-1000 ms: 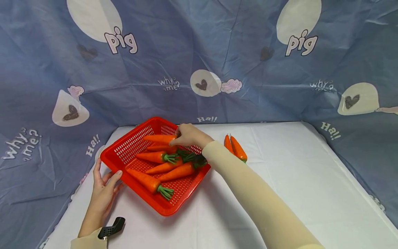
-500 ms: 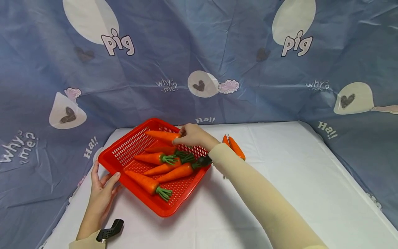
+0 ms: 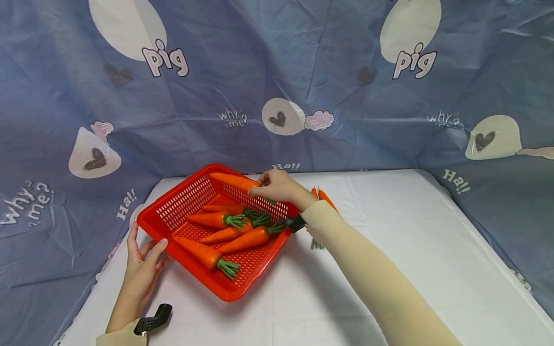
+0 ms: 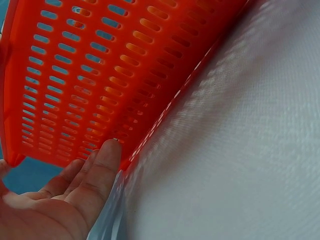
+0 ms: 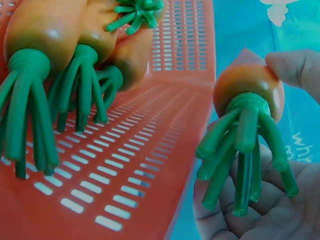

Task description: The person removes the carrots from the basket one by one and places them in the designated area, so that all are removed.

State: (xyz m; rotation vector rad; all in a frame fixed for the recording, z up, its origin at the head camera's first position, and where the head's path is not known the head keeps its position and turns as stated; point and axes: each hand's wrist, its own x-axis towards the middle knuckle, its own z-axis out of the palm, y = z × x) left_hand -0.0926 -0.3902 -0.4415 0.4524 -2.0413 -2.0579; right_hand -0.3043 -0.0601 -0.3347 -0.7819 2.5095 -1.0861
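Observation:
My right hand grips an orange carrot by its thick end, over the far right side of the red plastic basket. In the right wrist view, the thumb lies on the top of the carrot and its green stalks hang over the palm. My left hand holds the basket's left corner, thumb at the rim and fingers against the outer wall, as the left wrist view shows. Several carrots with green tops lie inside the basket.
On the white cloth to the right of the basket lie at least two carrots, partly hidden by the right sleeve. A blue printed curtain hangs behind and around the table.
My right hand has lifted the carrot from among the others and moved it up and to the right, towards the basket's far rim. The left hand keeps its hold on the basket.

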